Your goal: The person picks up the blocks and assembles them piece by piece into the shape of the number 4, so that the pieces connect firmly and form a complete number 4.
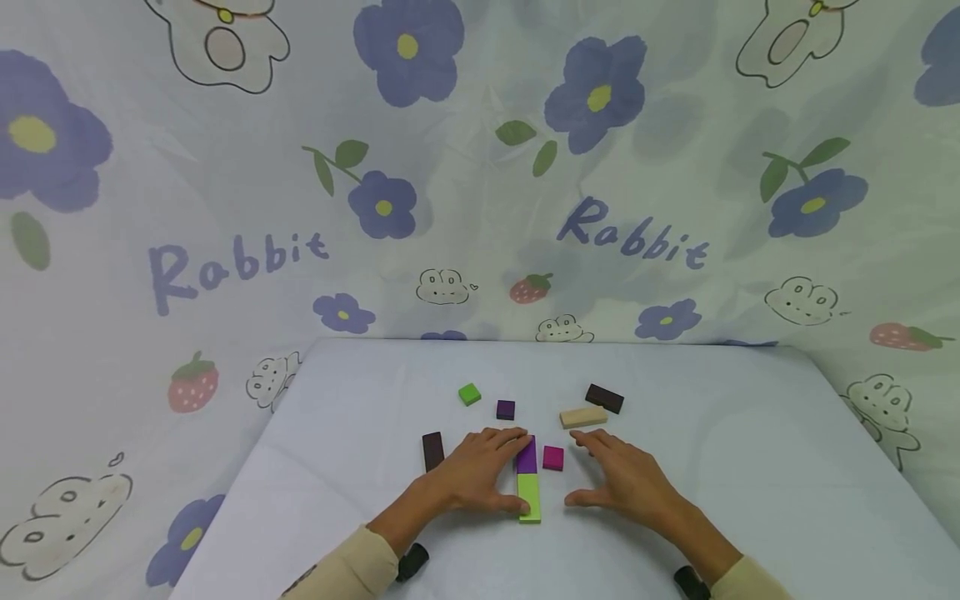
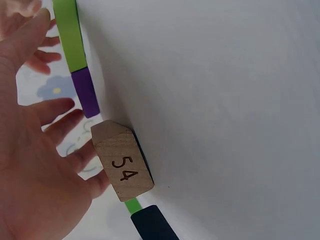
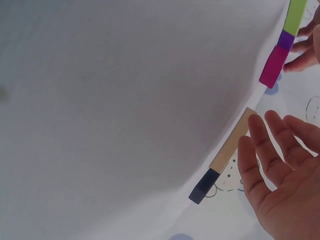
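My left hand (image 1: 480, 471) lies beside a row of two blocks, a purple block (image 1: 527, 455) and a light green block (image 1: 528, 498) end to end. Its thumb is at the green block and its forefinger at the purple one. The left wrist view shows its fingers spread near a wooden block marked 54 (image 2: 124, 162). To the right of the row, my right hand (image 1: 628, 479) hovers with fingers extended and nothing in its grasp. A magenta block (image 1: 553, 458) sits between the row and that hand. Just beyond its fingertips lies a pale wooden block (image 1: 583, 417).
Farther back on the white table (image 1: 750, 467) are a small green block (image 1: 469, 394), a dark purple block (image 1: 506, 410) and a dark brown block (image 1: 604, 398). Another dark brown block (image 1: 432, 451) lies left of my left hand. A rabbit-print cloth (image 1: 480, 167) hangs behind.
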Demonstrator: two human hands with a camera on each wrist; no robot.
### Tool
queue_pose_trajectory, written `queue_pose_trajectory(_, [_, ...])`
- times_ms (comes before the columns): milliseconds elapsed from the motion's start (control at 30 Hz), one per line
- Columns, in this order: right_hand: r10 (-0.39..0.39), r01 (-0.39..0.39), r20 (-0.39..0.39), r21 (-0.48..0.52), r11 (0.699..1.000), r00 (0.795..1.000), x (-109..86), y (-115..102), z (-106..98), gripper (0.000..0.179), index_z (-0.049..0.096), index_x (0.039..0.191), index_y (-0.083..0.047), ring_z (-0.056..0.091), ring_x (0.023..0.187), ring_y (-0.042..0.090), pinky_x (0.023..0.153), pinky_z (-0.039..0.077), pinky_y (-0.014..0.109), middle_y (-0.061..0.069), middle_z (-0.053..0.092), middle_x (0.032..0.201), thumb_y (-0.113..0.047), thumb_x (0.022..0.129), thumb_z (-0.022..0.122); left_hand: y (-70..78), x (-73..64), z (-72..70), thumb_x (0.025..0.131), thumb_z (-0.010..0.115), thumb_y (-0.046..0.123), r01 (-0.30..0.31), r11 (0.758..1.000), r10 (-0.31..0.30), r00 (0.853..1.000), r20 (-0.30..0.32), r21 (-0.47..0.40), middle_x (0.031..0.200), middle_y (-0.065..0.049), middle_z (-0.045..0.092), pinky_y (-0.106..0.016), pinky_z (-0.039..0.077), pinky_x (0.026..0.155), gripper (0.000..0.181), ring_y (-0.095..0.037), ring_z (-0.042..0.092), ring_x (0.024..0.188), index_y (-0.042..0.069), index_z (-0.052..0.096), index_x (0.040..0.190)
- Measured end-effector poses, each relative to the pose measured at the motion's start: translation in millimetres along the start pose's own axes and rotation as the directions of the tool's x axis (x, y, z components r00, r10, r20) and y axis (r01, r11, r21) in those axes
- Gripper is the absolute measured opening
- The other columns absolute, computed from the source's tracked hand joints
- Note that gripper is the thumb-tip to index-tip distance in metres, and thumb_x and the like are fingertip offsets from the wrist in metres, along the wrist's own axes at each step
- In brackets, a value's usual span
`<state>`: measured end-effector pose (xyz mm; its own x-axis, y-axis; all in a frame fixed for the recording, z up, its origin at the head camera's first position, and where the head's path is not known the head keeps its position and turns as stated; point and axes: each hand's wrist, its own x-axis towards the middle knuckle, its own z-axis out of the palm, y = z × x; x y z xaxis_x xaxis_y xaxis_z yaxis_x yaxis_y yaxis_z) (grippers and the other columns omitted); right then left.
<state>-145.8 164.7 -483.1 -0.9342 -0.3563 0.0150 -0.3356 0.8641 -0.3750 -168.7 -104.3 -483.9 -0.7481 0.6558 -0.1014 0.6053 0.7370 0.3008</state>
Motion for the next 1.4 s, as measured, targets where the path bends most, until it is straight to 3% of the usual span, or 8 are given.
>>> queue_pose_trajectory(233, [-0.025,0.025,-0.011,0.006,1.0,1.0,2.9,4.1,1.1,0.088,0.059,0.139,-0.014,0.064,0.111,0.024,0.091,0.054,0.052,0.004,0.065,0.124,-0.059,0.068,0.087,2.2,-0.2,0.6,0.083,0.069,0.068,-0.002,1.0,0.002,1.0,-0.004,0.023,0.16,0.004,0.036,-0.05,0.034,0.114,0.094,-0.021,0.037,0.142,0.021,0.038,0.157])
queue_pose_trajectory(600, [-0.004,0.004,0.017,-0.01,1.0,1.0,13.8,2.5,2.1,0.069,0.065,0.133,-0.019,0.066,0.102,0.018,0.087,0.056,0.049,-0.003,0.068,0.114,-0.051,0.076,0.086,3.8,-4.2,1.5,0.084,0.069,0.068,0.012,1.0,-0.012,1.0,0.018,0.013,0.161,0.005,0.035,-0.052,0.031,0.116,0.092,-0.025,0.034,0.145,0.021,0.04,0.157])
queue_pose_trajectory(967, [-0.031,0.031,0.0,-0.013,0.999,1.0,23.8,-1.1,6.8,0.056,0.068,0.13,-0.02,0.066,0.103,0.015,0.089,0.056,0.044,-0.003,0.068,0.124,-0.04,0.08,0.086,6.4,-4.8,-0.5,0.085,0.067,0.068,-0.013,0.999,0.012,1.0,0.011,0.049,0.16,0.004,0.037,-0.05,0.033,0.115,0.09,-0.024,0.035,0.145,0.018,0.042,0.156])
queue_pose_trajectory(1400, [-0.066,0.066,-0.01,-0.011,0.998,0.998,28.6,-7.9,8.7,0.051,0.071,0.124,-0.018,0.067,0.101,0.014,0.086,0.056,0.044,-0.005,0.071,0.114,-0.036,0.079,0.087,3.4,-5.4,4.1,0.084,0.066,0.071,-0.044,0.996,0.045,0.999,-0.023,0.075,0.158,0.003,0.04,-0.049,0.036,0.113,0.09,-0.023,0.038,0.143,0.017,0.045,0.154])
